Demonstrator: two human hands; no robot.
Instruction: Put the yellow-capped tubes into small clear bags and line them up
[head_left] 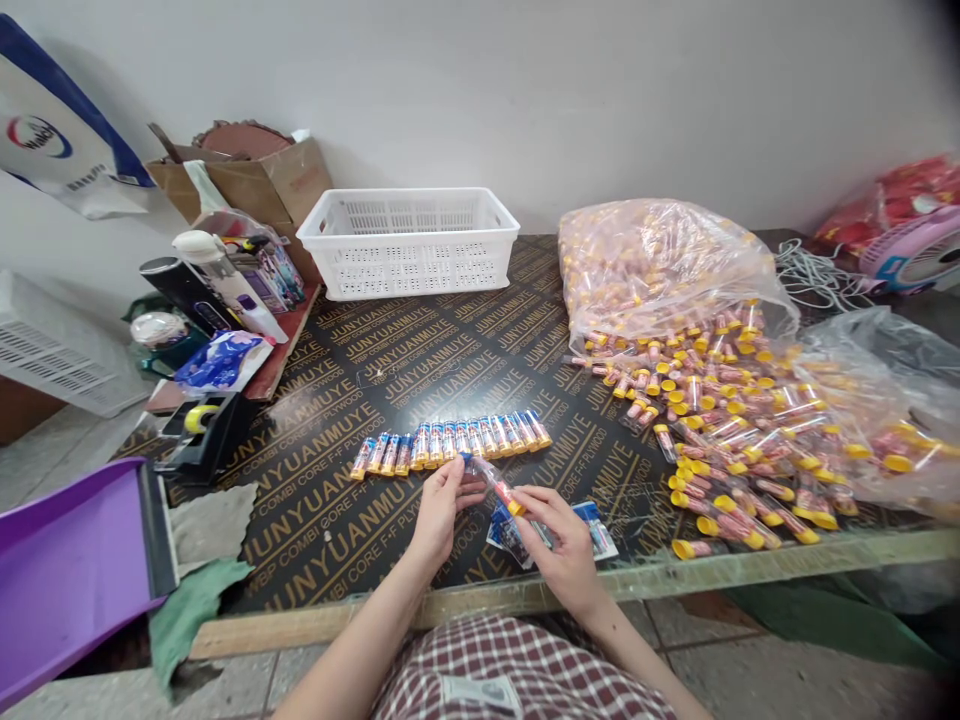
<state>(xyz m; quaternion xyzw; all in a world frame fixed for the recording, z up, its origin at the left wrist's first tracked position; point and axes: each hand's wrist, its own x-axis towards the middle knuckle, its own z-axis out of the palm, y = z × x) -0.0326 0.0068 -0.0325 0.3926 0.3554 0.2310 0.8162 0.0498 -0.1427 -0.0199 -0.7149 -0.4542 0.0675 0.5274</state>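
Between my hands, a clear tube (pixel 495 482) with a yellow cap and a red-and-white filling slants down to the right. My right hand (pixel 553 540) is closed on its yellow-capped lower end. My left hand (pixel 442 505) pinches a small blue piece at the tube's upper end. Just beyond my hands stretches a row of small blue, white and orange labelled tubes (pixel 465 440) lying side by side. Blue-and-white printed packets (pixel 592 530) lie partly under my right hand.
A white basket (pixel 420 265) stands at the back. Many yellow-capped tubes (pixel 720 400) spill from a clear bag (pixel 660 250) on the right. At left are a tape dispenser (pixel 202 430), bottles (pixel 217 275), a cardboard box (pixel 292 185) and a purple dustpan (pixel 75 570).
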